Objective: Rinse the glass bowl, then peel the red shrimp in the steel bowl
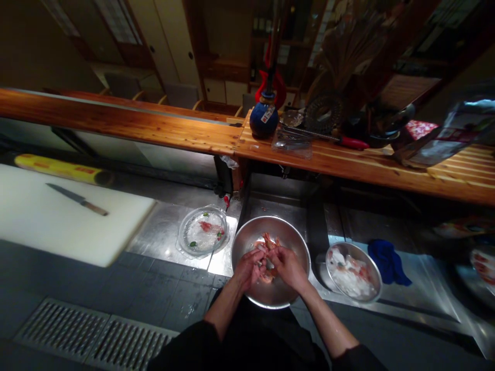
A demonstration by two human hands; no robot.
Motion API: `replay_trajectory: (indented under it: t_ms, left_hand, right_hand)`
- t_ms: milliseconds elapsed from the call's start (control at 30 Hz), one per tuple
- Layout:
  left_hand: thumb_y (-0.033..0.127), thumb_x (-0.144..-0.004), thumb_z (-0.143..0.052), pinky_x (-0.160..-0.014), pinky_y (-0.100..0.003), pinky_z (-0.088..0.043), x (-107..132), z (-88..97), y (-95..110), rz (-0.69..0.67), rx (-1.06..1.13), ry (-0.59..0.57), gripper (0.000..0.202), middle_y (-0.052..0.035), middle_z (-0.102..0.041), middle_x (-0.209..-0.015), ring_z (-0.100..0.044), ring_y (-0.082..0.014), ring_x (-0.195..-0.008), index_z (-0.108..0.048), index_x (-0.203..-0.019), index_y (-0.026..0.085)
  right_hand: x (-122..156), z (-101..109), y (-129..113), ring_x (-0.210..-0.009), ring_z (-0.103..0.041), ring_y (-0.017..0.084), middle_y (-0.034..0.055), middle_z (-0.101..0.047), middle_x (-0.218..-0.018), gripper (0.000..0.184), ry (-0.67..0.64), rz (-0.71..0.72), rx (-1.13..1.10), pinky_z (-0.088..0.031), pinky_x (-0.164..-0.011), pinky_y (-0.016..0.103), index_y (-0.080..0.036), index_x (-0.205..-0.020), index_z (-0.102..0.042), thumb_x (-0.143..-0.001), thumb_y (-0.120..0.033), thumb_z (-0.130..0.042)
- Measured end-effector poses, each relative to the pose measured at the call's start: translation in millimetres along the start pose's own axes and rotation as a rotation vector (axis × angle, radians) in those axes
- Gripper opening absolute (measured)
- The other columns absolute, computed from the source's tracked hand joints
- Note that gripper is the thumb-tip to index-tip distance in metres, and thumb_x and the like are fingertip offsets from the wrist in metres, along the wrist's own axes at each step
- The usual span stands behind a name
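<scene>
Both hands are over a large steel bowl (240, 239) in front of my body, with orange-pink shrimp (266, 277) lying in it. My left hand (250, 268) has its fingers curled in a pinch, palm partly turned up. Close against it, my right hand (286, 265) pinches from the other side. Between the fingertips is a shrimp (269, 241), its reddish parts sticking out beyond them. The fingers hide much of it, so I cannot tell how much of its shell is on.
Left of the bowl stands a clear-rimmed dish (189, 219) of ice with a red shrimp piece and green leaves. A knife (77, 198) lies on a white cutting board (112, 247). To the right are a steel bowl of pale pieces (353, 275) and a blue cloth (389, 262).
</scene>
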State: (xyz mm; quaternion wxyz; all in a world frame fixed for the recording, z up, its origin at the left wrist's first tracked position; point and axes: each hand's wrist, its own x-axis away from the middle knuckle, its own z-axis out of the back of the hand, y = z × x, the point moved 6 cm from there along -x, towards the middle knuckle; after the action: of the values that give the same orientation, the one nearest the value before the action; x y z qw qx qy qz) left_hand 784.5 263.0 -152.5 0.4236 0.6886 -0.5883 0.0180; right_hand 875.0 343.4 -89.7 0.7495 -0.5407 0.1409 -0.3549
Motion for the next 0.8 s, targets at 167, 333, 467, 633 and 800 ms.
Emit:
replay_trajectory:
  t_ms: [167,333,467,633,800]
  left_hand:
    - [0.029,-0.061,-0.081,-0.048,-0.017,-0.035,-1.7,1.7,-1.4,-0.089,-0.111,0.030,0.027,-0.0027,-0.060,-0.062,-0.047,-0.0068,-0.052,-0.069,-0.075,0.009]
    - [0.032,-0.061,-0.082,-0.046,-0.021,-0.035,5.2,9.8,4.8,-0.093,-0.269,0.072,0.029,-0.0061,-0.064,-0.062,-0.051,-0.0107,-0.050,-0.070,-0.075,0.009]
    - [0.031,-0.061,-0.079,-0.047,-0.021,-0.035,19.1,23.5,24.8,-0.105,-0.279,0.098,0.028,-0.0072,-0.067,-0.072,-0.057,-0.0131,-0.054,-0.066,-0.076,0.012]
    - [0.026,-0.062,-0.073,-0.051,-0.019,-0.036,48.2,39.0,53.4,-0.144,-0.233,0.118,0.031,-0.0054,-0.066,-0.080,-0.058,-0.0115,-0.062,-0.064,-0.088,0.013]
    - [0.026,-0.060,-0.071,-0.052,-0.019,-0.036,69.0,62.8,61.6,-0.140,-0.170,0.192,0.031,-0.0058,-0.065,-0.080,-0.057,-0.0112,-0.062,-0.063,-0.086,0.012]
  right_hand:
    - [-5.0,-21.6,14.7,-0.043,-0.038,0.007,-0.0056,-0.045,-0.051,0.034,-0.235,-0.437,-0.631,-0.048,-0.046,0.024,-0.016,-0.065,-0.056,-0.076,-0.045,-0.070]
    - [-13.2,-14.5,1.5,-0.043,-0.035,0.004,-0.0071,-0.043,-0.055,0.026,-0.299,-0.544,-0.901,-0.050,-0.044,0.020,-0.011,-0.083,-0.063,-0.073,-0.031,-0.077]
    - [-22.2,-4.7,-12.0,-0.041,-0.034,0.004,-0.0070,-0.042,-0.054,0.021,-0.352,-0.539,-0.839,-0.047,-0.040,0.017,-0.011,-0.078,-0.062,-0.076,-0.028,-0.074]
    - [-46.5,-26.7,-48.0,-0.040,-0.037,0.005,-0.0066,-0.043,-0.051,0.017,-0.456,-0.509,-0.690,-0.047,-0.041,0.017,-0.012,-0.075,-0.062,-0.081,-0.027,-0.069]
    - [-88.9,-80.1,-84.2,-0.042,-0.040,0.005,-0.0062,-0.047,-0.056,0.013,-0.434,-0.449,-0.705,-0.057,-0.056,0.025,-0.012,-0.084,-0.064,-0.088,-0.024,-0.061]
